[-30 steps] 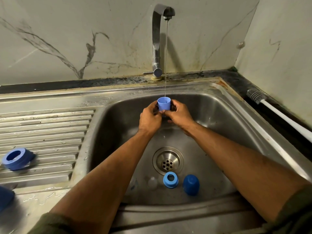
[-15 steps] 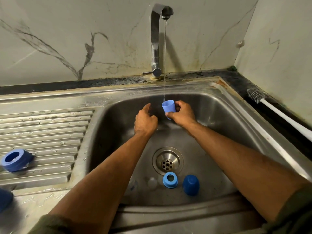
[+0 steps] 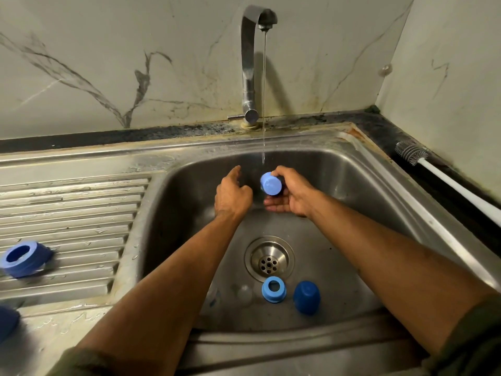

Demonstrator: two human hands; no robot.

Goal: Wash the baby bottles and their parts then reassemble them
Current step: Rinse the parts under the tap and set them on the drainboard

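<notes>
Item: light blue cap (image 3: 271, 184), gripped by the right hand (image 3: 291, 195) at frame centre, tipped sideways, closed end toward the camera, just under the water stream (image 3: 263, 104). Left hand (image 3: 233, 195): empty, fingers loosely spread, just left of the cap. Lower centre of the sink (image 3: 379, 191): blue ring (image 3: 273, 289), dark blue cap (image 3: 306, 297). Nothing is interposed.

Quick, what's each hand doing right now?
Left hand: open, holding nothing.
Right hand: gripping the light blue cap beneath the water stream.
</notes>
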